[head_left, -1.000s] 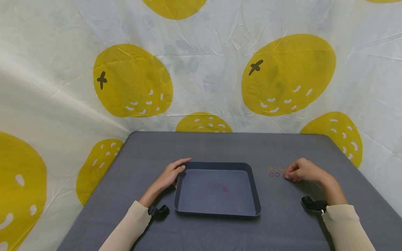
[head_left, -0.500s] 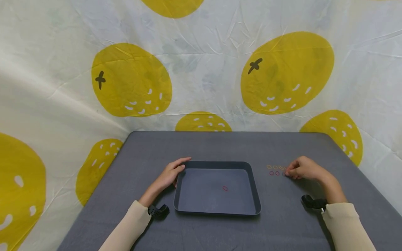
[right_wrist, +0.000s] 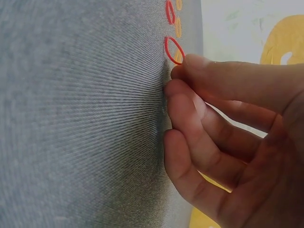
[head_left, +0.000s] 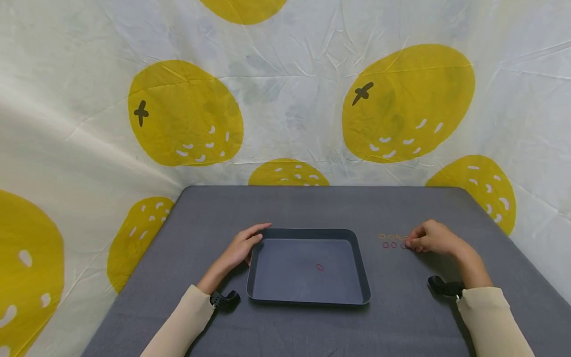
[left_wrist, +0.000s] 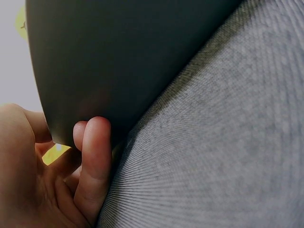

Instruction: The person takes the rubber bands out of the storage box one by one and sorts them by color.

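Observation:
A dark rectangular baking tray (head_left: 308, 303) lies on the table, with one red rubber band (head_left: 319, 267) inside it. My left hand (head_left: 241, 246) holds the tray's far left corner; in the left wrist view its fingers (left_wrist: 96, 152) lie against the outer wall and the thumb is at the rim. To the tray's right, my right hand (head_left: 432, 238) pinches a red rubber band (right_wrist: 167, 47) between thumb and index finger, one side of it lifted off the cloth. Two more red bands (head_left: 385, 245) lie to its left, below a row of yellow rubber bands (head_left: 381, 236) partly hidden by the hand.
Grey cloth (head_left: 290, 206) covers the table. Behind it hangs a white curtain (head_left: 294, 99) printed with large yellow fruit. A black wrist camera (head_left: 225, 300) sits on the left wrist, and another black wrist camera (head_left: 445, 286) on the right, close above the cloth.
My right fingers have shifted very slightly at the red rubber band, and its loop shows a little more beside the fingertips. The left hand and tray stay in place.

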Action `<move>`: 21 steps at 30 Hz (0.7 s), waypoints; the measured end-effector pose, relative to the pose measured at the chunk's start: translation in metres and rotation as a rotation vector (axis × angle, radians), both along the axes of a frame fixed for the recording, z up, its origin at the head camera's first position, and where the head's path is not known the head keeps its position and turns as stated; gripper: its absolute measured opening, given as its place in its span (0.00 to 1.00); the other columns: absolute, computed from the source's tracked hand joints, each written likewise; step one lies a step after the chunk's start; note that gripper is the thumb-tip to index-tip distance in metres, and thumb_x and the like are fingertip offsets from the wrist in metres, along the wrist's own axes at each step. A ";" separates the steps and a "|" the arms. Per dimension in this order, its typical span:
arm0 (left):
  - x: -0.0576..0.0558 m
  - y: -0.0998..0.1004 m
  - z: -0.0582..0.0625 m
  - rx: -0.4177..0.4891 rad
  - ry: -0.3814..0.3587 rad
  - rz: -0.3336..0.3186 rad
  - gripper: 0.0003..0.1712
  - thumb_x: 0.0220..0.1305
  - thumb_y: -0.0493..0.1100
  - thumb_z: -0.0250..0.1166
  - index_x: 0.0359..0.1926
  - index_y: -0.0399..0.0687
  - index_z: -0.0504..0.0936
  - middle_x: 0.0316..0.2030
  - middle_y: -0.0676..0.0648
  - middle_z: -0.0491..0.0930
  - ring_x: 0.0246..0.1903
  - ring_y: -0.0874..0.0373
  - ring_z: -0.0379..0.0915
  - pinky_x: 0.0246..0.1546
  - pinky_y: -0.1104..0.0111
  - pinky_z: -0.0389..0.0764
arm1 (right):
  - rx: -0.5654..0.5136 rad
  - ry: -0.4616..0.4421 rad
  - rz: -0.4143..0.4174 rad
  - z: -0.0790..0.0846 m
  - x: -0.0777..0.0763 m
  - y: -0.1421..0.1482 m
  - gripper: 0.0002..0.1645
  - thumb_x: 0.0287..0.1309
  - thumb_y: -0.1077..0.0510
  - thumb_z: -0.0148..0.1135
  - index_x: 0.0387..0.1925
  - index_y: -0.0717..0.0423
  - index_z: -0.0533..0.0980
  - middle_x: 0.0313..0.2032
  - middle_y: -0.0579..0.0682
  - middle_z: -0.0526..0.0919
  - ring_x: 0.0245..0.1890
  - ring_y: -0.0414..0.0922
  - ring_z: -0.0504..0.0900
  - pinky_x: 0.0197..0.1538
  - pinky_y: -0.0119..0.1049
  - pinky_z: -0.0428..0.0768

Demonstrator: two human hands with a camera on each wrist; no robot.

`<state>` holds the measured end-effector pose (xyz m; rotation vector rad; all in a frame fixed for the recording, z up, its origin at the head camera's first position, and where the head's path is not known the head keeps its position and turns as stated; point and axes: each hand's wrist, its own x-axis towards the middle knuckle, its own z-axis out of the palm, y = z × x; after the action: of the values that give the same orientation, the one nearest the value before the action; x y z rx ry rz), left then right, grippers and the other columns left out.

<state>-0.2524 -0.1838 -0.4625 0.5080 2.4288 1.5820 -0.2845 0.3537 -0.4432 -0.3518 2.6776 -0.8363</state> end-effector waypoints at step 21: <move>-0.016 -0.007 -0.035 -0.013 0.011 0.027 0.25 0.83 0.44 0.49 0.76 0.56 0.71 0.71 0.39 0.72 0.10 0.55 0.68 0.12 0.58 0.79 | 0.020 0.067 0.004 -0.001 0.006 -0.009 0.07 0.62 0.59 0.70 0.34 0.60 0.88 0.25 0.46 0.85 0.25 0.36 0.77 0.29 0.30 0.78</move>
<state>-0.2684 -0.1913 -0.4976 0.4844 2.4626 1.5764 -0.2783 0.3448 -0.4446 -0.3867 2.7441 -0.8093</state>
